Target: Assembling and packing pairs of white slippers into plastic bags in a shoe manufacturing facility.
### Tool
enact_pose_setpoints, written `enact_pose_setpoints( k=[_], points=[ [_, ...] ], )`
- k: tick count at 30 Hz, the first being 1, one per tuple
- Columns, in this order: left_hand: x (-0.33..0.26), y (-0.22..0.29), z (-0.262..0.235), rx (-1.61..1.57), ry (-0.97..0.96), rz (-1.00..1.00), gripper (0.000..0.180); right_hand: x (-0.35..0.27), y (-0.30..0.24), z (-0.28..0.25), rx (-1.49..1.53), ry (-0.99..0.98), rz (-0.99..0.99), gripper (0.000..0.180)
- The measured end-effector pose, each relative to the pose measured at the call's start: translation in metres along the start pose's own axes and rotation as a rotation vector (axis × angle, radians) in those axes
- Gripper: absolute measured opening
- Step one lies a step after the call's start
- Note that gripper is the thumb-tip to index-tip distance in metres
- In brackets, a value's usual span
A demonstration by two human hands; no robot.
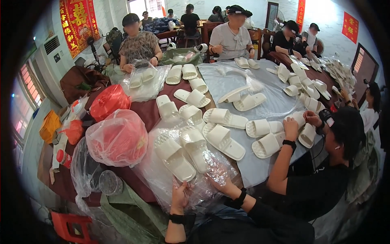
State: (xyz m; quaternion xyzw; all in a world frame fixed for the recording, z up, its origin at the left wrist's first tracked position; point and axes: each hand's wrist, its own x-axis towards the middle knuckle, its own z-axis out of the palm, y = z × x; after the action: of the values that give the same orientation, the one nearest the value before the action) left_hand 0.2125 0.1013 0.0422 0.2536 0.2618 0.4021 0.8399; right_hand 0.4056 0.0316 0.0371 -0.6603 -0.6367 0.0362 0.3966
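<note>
Two cream slippers, the left slipper (172, 156) and the right slipper (196, 148), lie side by side in front of me with a clear plastic bag (148, 183) around them. My left hand (179, 196) is closed on the bag's near end, its thumb at the heel of the left slipper. Wrinkled, shiny film covers part of my right hand (219, 178), which grips the bag beside the right slipper's heel. Some of its fingertips are hidden by glare. Beyond the bag lie more loose cream slippers (225, 118).
Left of the bag stand a red plastic-wrapped bundle (118, 138), a clear tub (110, 183) and a red-lidded jar (63, 157). At right a co-worker's arm (280, 166) reaches over slippers on the grey sheet (256, 171). Other people sit around the table. A red stool (72, 225) stands lower left.
</note>
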Motion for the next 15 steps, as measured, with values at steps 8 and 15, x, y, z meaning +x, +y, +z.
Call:
enact_pose_setpoints(
  k=[8, 15],
  points=[
    [0.006, 0.002, 0.008, 0.197, 0.043, -0.033, 0.047, -0.009, 0.007, 0.013, -0.554, -0.037, -0.055, 0.047],
    [-0.002, 0.008, 0.025, 0.139, 0.075, -0.004, 0.068, 0.008, -0.012, -0.009, -0.267, -0.140, 0.123, 0.053]
  ],
)
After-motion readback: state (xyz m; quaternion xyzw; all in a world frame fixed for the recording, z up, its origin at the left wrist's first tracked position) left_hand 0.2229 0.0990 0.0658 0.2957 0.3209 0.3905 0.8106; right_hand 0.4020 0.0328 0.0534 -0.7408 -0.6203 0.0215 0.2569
